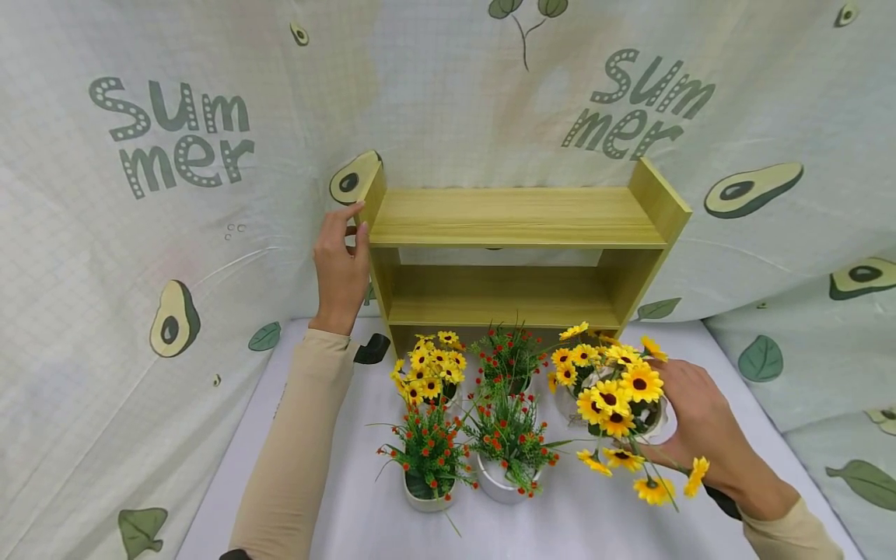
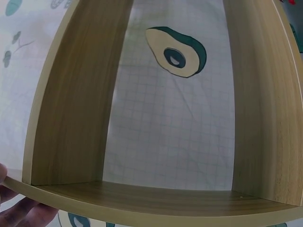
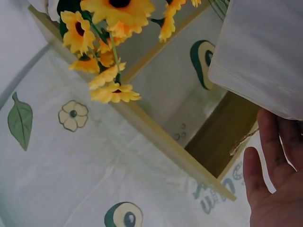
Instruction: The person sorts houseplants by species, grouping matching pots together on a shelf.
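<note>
My left hand [image 1: 341, 268] rests its fingertips at the left side panel of a two-tier wooden shelf [image 1: 514, 218], near the panel's top. In the left wrist view, its fingers [image 2: 31, 213] lie along the outside of that panel. At the right, my right hand [image 1: 700, 424] holds a white pot of artificial sunflowers [image 1: 640, 385] from its right side, the blooms tilted toward me. The pot [image 3: 265, 61] fills the upper right of the right wrist view, with fingertips at its edge. Behind it stands another sunflower pot [image 1: 570, 400], partly covered by the held one.
On the white table [image 1: 357, 505], left of the held pot, stand several potted plants: small yellow sunflowers [image 1: 430, 369], and red-berried green plants at the front left [image 1: 430, 447], front middle [image 1: 511, 435] and back [image 1: 511, 358]. A printed cloth [image 1: 448, 85] hangs behind the shelf.
</note>
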The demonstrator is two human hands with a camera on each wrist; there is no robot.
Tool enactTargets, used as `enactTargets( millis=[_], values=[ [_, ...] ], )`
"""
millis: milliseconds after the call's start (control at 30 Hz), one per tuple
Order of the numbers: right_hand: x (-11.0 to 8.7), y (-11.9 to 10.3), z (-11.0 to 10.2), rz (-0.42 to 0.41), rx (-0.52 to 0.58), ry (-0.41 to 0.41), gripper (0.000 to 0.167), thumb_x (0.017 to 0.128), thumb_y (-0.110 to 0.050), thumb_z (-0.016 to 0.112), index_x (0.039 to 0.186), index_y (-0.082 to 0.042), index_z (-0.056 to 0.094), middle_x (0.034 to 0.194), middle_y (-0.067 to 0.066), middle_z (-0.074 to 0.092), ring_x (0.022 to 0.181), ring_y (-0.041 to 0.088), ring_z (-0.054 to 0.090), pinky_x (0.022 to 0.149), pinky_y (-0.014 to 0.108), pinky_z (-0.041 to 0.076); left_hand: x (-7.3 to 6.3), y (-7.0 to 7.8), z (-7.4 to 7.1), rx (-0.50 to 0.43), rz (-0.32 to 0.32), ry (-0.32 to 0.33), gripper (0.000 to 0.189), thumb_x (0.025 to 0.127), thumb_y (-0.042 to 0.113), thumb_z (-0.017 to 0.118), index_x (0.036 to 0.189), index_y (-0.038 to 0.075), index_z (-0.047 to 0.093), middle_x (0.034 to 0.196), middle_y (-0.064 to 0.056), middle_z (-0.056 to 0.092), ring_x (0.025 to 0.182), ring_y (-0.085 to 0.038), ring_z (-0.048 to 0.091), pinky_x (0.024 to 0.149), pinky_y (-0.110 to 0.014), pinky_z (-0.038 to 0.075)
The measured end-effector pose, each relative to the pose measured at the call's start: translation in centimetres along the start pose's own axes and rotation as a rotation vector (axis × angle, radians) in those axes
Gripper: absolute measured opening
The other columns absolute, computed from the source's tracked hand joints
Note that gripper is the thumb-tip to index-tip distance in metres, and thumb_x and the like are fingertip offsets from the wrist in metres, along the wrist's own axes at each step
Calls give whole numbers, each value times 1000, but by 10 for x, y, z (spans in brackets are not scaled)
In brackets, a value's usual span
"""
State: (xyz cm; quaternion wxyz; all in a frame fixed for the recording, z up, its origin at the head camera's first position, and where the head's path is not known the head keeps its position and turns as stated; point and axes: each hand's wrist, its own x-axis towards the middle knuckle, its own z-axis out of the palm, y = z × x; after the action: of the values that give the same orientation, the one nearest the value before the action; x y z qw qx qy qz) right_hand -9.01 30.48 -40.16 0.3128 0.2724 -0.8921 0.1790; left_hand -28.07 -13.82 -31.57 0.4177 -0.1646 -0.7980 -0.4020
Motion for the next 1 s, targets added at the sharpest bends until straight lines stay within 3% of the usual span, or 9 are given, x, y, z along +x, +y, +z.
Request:
enactTargets(
  millis=[267,400,533,600,700,767,900,1000],
  values=[
    [31,12,-12,-71,8,67,97,87,-87,54,117,5,64,105,20,67,96,36,56,105,28,29,1,1,0,-2,-10,-2,31,109,8,58,138,-1,64,123,-24,65,102,-38,69,75,-37,56],
    [49,18,-17,-109,18,100,98,87,-86,55,117,6,65,106,21,67,95,37,57,97,39,36,0,1,0,3,-14,-4,31,110,9,57,138,-1,64,124,-24,65,103,-39,68,75,-40,58],
    [68,23,-25,-139,53,123,101,87,-85,57,121,10,65,108,26,67,94,39,57,94,38,37,0,2,0,1,-9,2,31,109,8,58,138,-1,64,125,-24,65,103,-40,68,76,-43,59],
    [78,25,-29,-137,58,134,103,86,-85,57,122,12,64,108,28,67,92,41,56,92,39,38,0,2,-1,-1,-3,6,31,109,7,59,138,-1,64,125,-24,65,104,-39,68,75,-43,60],
    [92,26,-36,-99,38,144,108,85,-88,55,121,13,63,106,30,67,92,45,57,87,50,38,0,3,-1,-6,-3,6,31,109,7,59,138,-1,64,125,-24,65,104,-39,68,76,-43,59],
    [102,26,-42,-64,30,142,110,83,-89,56,123,12,63,108,31,67,95,48,57,90,51,38,-1,4,-1,-10,-8,8,31,108,7,59,138,-1,64,125,-23,65,105,-38,69,76,-42,59],
    [122,29,-51,-43,67,166,111,82,-87,61,133,11,62,118,32,67,105,50,58,104,36,38,-1,5,-1,-16,-23,11,31,108,5,60,137,-2,65,125,-23,66,105,-38,68,76,-44,59],
    [138,33,-57,-31,113,171,104,80,-75,74,141,7,59,127,31,66,113,48,57,109,22,34,0,5,-1,-15,-31,8,31,107,5,60,137,-2,64,125,-23,66,106,-38,68,77,-46,60]
  ],
)
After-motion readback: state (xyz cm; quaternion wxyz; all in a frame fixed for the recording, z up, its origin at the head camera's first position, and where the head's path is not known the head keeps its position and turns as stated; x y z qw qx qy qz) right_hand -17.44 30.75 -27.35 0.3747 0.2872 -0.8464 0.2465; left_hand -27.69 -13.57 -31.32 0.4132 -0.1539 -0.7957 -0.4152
